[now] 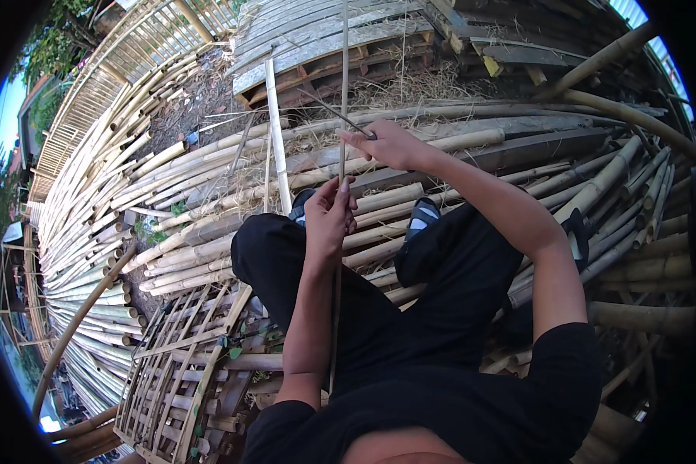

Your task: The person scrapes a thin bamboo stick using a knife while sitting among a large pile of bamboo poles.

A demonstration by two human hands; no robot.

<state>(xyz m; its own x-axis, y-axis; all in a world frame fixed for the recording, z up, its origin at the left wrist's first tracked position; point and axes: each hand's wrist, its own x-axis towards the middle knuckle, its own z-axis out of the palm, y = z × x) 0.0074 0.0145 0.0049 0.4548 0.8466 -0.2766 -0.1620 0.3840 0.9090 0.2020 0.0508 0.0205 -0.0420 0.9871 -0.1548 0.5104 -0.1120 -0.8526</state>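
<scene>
A long, thin bamboo strip point(345, 69) runs upright through the middle of the view, from the top edge down past my lap. My left hand point(330, 213) is closed around it above my knees, thumb uppermost. Just above that, my right hand point(390, 145) grips a knife point(336, 114) whose narrow dark blade points up and to the left. The blade crosses the strip close to my right fingers; whether it bites into the strip I cannot tell. My right palm hides most of the handle.
Bamboo poles point(464, 143) lie across the ground in front of my sandalled feet. Wooden pallets point(332, 50) are stacked ahead. A pale flat slat point(277, 131) leans to the left. Many cut poles point(85, 263) and a lattice bamboo panel point(170, 379) fill the left side.
</scene>
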